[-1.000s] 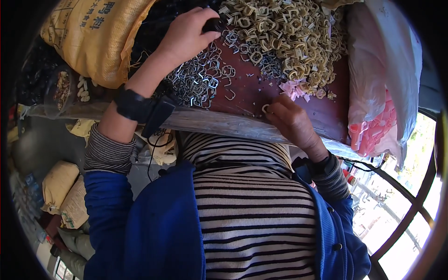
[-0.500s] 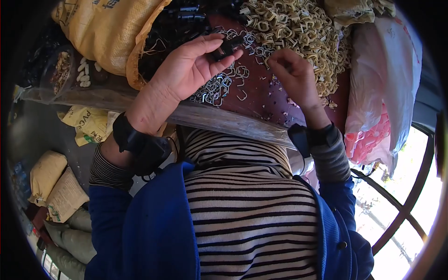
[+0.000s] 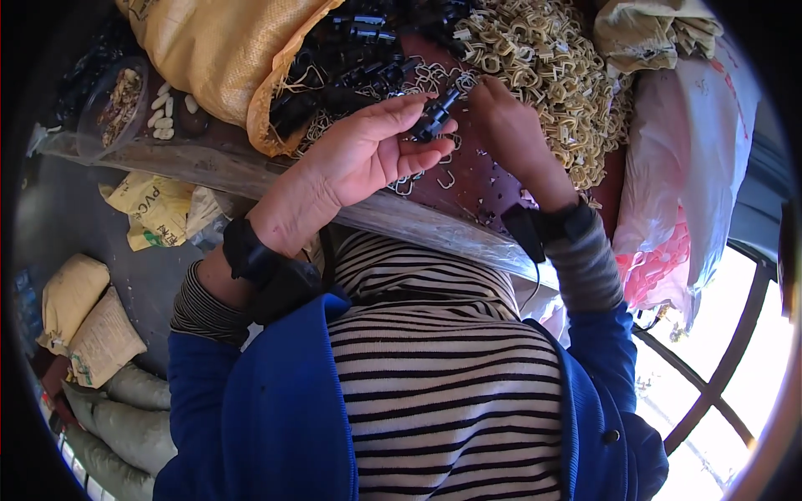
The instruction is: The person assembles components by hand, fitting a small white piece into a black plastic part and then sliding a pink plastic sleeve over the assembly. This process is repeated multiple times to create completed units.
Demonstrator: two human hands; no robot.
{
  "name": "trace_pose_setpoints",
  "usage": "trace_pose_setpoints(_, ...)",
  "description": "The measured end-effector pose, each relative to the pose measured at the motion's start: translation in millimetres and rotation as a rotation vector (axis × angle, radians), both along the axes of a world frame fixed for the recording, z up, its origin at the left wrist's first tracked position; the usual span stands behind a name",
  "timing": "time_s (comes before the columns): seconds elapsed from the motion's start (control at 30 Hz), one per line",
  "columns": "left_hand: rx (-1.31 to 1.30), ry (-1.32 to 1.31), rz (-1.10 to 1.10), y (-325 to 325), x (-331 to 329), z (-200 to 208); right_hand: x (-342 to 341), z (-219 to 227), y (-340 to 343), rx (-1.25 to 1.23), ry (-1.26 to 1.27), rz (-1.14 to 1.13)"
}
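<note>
My left hand [image 3: 368,150] is turned palm up, its thumb and fingers closed around a black plastic fitting [image 3: 431,122]. A narrow stem on that fitting points up and to the right. Just right of it, my right hand [image 3: 511,125] is curled, knuckles up, over the edge of the metal pieces; its fingertips are mostly hidden, and I cannot make out what is in them. Bent wire clips [image 3: 430,77] lie scattered behind and under my hands. Beyond my right hand rises a large heap of beige plastic clips [image 3: 547,63].
More black fittings [image 3: 359,33] are piled at the back, beside an orange woven sack [image 3: 221,58]. White oblong pieces [image 3: 163,113] and a clear tub [image 3: 125,108] sit at the left. A plastic-wrapped edge [image 3: 401,219] fronts the table. White bags [image 3: 685,159] bulge at the right.
The black fitting has turned so its stem shows, pointing at my right hand. My right hand has moved up and left, closer to my left hand, its fingers turned away from view.
</note>
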State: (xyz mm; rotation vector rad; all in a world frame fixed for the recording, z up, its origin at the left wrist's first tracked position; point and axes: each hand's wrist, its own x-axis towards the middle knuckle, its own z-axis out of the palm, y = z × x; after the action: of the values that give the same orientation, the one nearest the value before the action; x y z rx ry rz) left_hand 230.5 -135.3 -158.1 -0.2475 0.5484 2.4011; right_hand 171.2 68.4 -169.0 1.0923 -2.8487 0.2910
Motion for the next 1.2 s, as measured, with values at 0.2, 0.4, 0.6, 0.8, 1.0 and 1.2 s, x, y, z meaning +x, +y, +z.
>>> trace_pose_setpoints(0.2,-0.136,0.049,-0.022,14.6,3.3,8.2,47.4,29.6,15.7,-0.987,-1.268,-0.406)
trace_pose_setpoints(0.4,-0.383,0.239,-0.168,39.8,7.2,17.5,71.8,32.3,22.7,-1.461,-1.649,-0.368)
trace_pose_setpoints(0.6,-0.484,0.425,-0.13,51.7,10.9,15.8,76.3,28.0,25.1,-1.574,-1.702,-0.363)
trace_pose_setpoints(0.8,-0.775,0.705,-0.063,58.1,11.4,10.4,80.2,25.2,21.0,-1.644,-1.692,-0.444)
trace_pose_setpoints(1.0,-0.886,0.844,-0.01,58.8,12.1,6.8,83.1,27.0,19.4,-1.671,-1.663,-0.441)
trace_pose_setpoints(1.2,-0.838,0.789,-0.092,56.9,11.0,9.3,85.9,26.8,20.1,-1.616,-1.535,-0.43)
